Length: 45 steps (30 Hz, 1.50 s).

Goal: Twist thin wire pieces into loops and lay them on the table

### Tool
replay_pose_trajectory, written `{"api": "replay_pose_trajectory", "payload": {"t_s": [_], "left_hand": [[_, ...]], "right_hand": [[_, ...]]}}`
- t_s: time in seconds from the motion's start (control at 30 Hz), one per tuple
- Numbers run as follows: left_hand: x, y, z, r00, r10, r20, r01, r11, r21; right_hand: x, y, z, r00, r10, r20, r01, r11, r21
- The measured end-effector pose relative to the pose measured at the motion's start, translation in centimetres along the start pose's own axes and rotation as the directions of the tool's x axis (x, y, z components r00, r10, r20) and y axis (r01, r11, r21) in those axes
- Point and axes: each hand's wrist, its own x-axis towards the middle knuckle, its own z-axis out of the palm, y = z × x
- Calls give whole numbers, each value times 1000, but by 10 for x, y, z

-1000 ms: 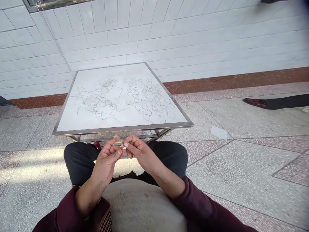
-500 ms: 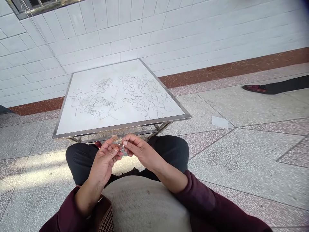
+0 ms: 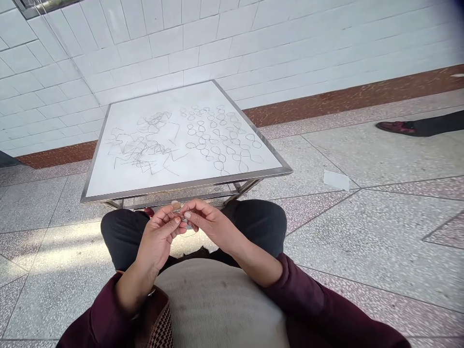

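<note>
In front of my lap, both hands meet around a thin piece of wire point(image 3: 176, 211). My left hand point(image 3: 156, 239) pinches it between thumb and fingers. The fingertips of my right hand point(image 3: 213, 228) are closed on the same wire, close beside the left ones. A small loop of it shows by the left fingertips; the rest is mostly behind the fingers. Beyond the hands, a low white table point(image 3: 105, 186) with a metal rim carries a loose heap of bent wires point(image 3: 145, 150) on its left. Figure-eight wire loops point(image 3: 219, 137) lie in rough rows on its right.
White tiles cover the wall point(image 3: 203, 43) behind the table. My dark-trousered knees point(image 3: 257, 224) are just before the table's near edge. A white paper-like sheet point(image 3: 336, 180) lies on the speckled floor. At the right, another person's dark shoe point(image 3: 397, 127) and trouser leg show.
My fingers have come a little closer together, and a small wire loop now shows at the left fingertips. The view has shifted slightly. The wires on the table lie as before.
</note>
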Motion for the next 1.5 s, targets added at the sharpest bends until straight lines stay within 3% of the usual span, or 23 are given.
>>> {"api": "replay_pose_trajectory", "payload": {"t_s": [0.17, 0.33, 0.53, 0.93, 1.2, 1.5], "left_hand": [[1, 0, -1, 1000, -24, -1, 24, 1000, -9], [1, 3, -1, 996, 1, -85, -6, 998, -62], [1, 6, -2, 983, 73, -166, -95, 987, -128], [0, 5, 0, 978, 78, -195, -120, 969, -216], [-2, 5, 1, 989, 64, -136, -91, 975, -205], [-2, 5, 0, 990, 96, -100, -107, 987, -119]], "right_hand": [[0, 3, -2, 999, 40, 0, -40, 999, 28], [-3, 9, -9, 994, 94, -55, -90, 994, 70], [-5, 14, -6, 986, 159, 50, -164, 978, 129], [-5, 21, -4, 984, 150, 94, -171, 943, 287], [-5, 24, 3, 972, 213, 96, -233, 904, 357], [-6, 22, 5, 977, 206, 60, -214, 910, 354]]}}
